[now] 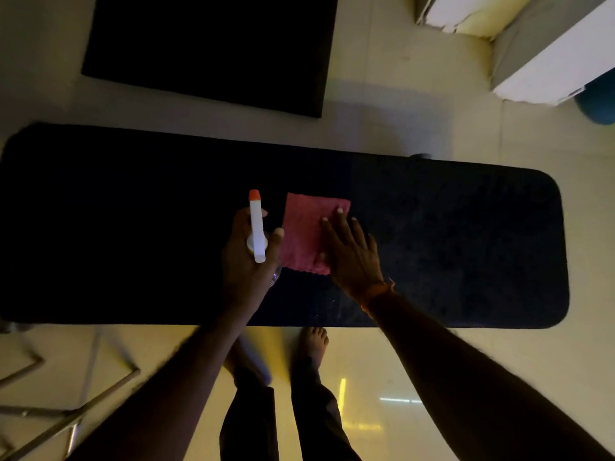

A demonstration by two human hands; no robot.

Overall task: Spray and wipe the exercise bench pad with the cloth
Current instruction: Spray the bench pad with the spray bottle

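Observation:
The long black bench pad (466, 244) runs across the middle of the view. A folded pink cloth (304, 227) lies flat on its centre. My right hand (352, 254) rests palm down on the cloth's right part, fingers spread. Just left of the cloth, my left hand (248, 261) grips a spray bottle (257, 227) with a white head and orange nozzle tip pointing away from me, held above the pad. The bottle's body is mostly hidden by my fingers.
A black mat (213, 48) lies on the pale floor beyond the pad. White and grey furniture (549, 58) and a blue ball (599, 104) stand at the upper right. Metal frame bars (50, 417) lie at the lower left. My bare feet (314, 344) stand by the pad's near edge.

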